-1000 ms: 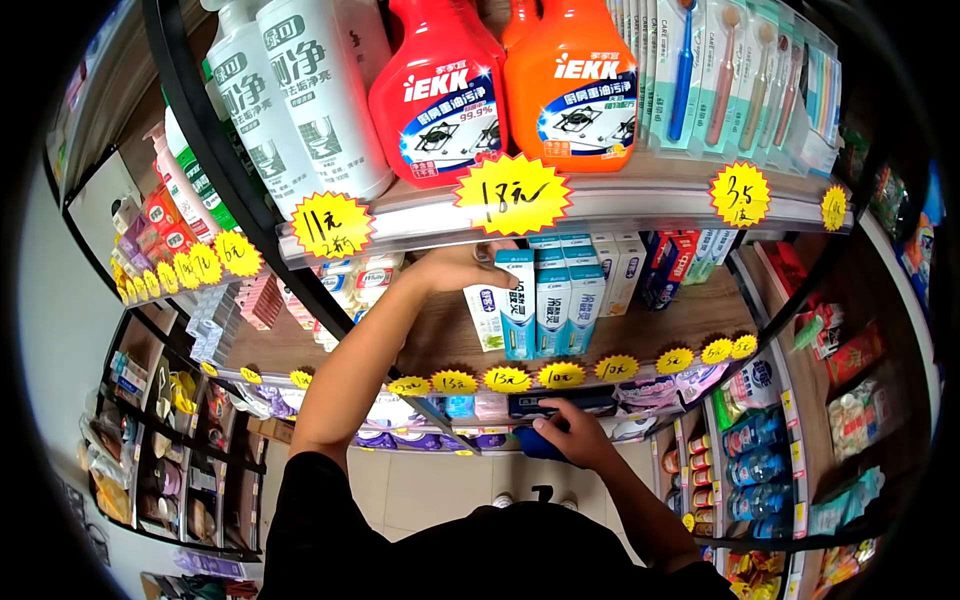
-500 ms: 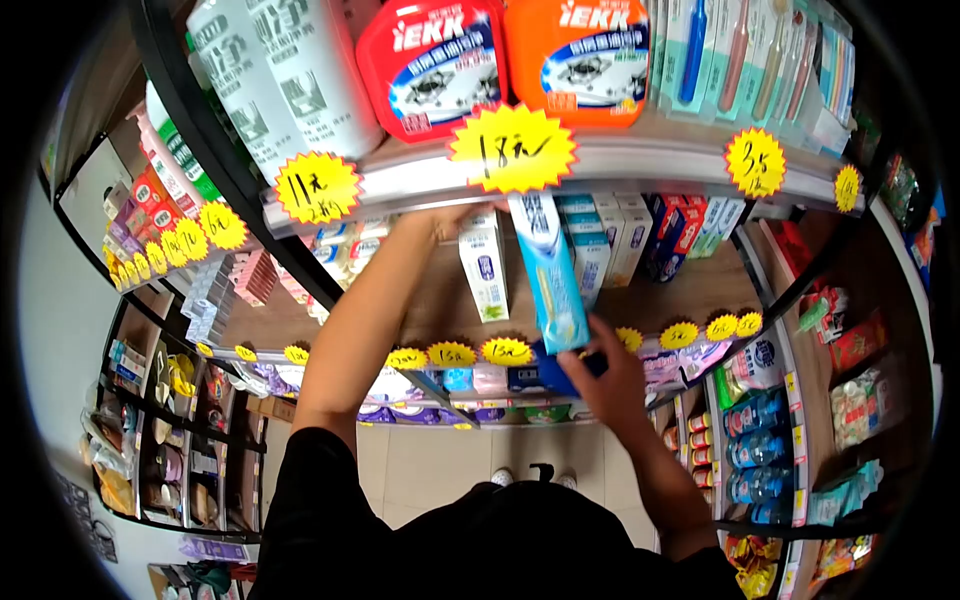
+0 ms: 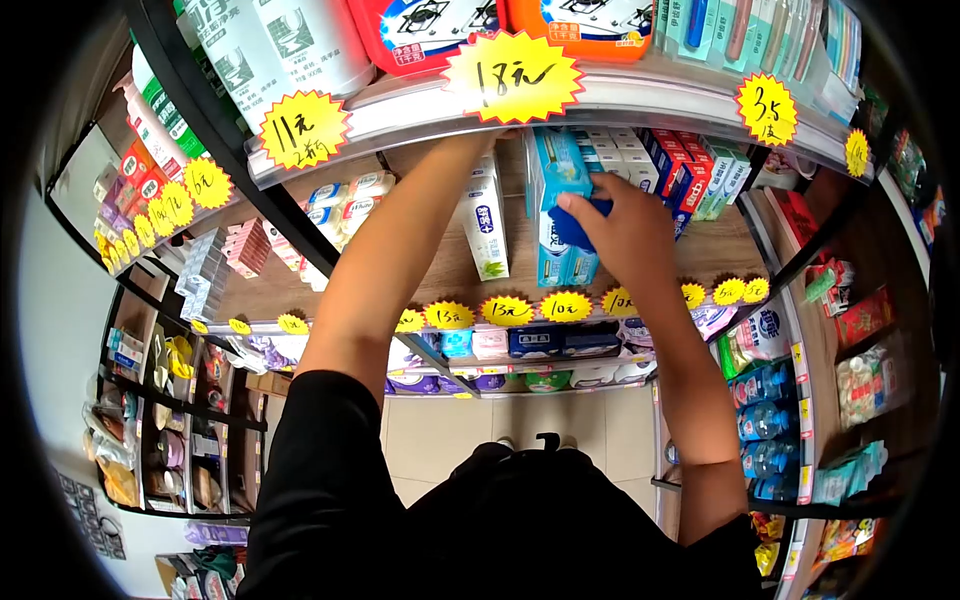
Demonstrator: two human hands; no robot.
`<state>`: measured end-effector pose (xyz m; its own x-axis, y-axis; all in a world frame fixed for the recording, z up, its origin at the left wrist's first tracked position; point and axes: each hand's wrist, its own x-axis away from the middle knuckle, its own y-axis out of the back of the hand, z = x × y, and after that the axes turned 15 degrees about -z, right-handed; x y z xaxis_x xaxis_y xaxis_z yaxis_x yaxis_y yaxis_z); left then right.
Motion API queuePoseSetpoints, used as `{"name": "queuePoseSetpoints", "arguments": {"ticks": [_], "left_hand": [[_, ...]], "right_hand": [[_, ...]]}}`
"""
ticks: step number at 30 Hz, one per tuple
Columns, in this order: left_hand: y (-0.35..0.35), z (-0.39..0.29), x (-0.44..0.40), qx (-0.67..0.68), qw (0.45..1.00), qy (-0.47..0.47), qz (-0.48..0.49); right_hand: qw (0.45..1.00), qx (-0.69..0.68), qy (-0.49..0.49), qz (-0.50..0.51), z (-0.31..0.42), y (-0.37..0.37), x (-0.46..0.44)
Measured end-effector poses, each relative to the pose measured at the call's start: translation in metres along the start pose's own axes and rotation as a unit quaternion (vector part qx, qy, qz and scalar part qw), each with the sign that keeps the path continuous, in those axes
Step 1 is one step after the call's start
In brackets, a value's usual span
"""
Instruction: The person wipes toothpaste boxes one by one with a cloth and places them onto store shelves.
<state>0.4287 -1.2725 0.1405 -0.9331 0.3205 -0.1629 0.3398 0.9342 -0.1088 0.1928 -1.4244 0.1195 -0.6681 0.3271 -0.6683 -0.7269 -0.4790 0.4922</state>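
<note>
My right hand (image 3: 635, 225) is closed on a dark blue cloth (image 3: 580, 228), pressed against the light-blue toothpaste boxes (image 3: 553, 260) on the middle shelf. The fingers reach up along the side of the upper light-blue box (image 3: 562, 165); whether they also grip it I cannot tell. My left forearm (image 3: 405, 245) stretches under the upper shelf, and the shelf lip and a price tag hide the fingers of that hand. Just right of this forearm stands a white toothpaste box (image 3: 487, 225) with a green leaf print.
The upper shelf's lip (image 3: 400, 125) hangs low over both arms, with yellow price tags (image 3: 513, 78) on it. Red and blue toothpaste boxes (image 3: 682, 170) stand to the right, wrapped white packs (image 3: 345, 205) to the left. Price tags line the middle shelf's front edge (image 3: 470, 318).
My right hand has moved up and inward with the blue cloth. The light-blue box that slanted out past the shelf front is now back among the boxes. My left arm reaches deeper.
</note>
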Motion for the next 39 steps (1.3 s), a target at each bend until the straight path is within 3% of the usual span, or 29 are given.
{"name": "queuePoseSetpoints", "arguments": {"ticks": [4, 12, 39], "left_hand": [[-0.007, 0.004, -0.008, 0.005, 1.000, -0.010, -0.025], [-0.018, 0.009, -0.022, 0.007, 0.999, -0.013, -0.050], [-0.019, 0.016, -0.031, 0.005, 0.996, -0.008, -0.083]], "right_hand": [[0.997, 0.062, 0.035, -0.018, 0.002, -0.002, -0.016], [0.991, 0.111, 0.012, 0.075, 0.004, -0.015, -0.046], [0.982, 0.106, 0.048, 0.150, -0.025, -0.050, -0.085]]}}
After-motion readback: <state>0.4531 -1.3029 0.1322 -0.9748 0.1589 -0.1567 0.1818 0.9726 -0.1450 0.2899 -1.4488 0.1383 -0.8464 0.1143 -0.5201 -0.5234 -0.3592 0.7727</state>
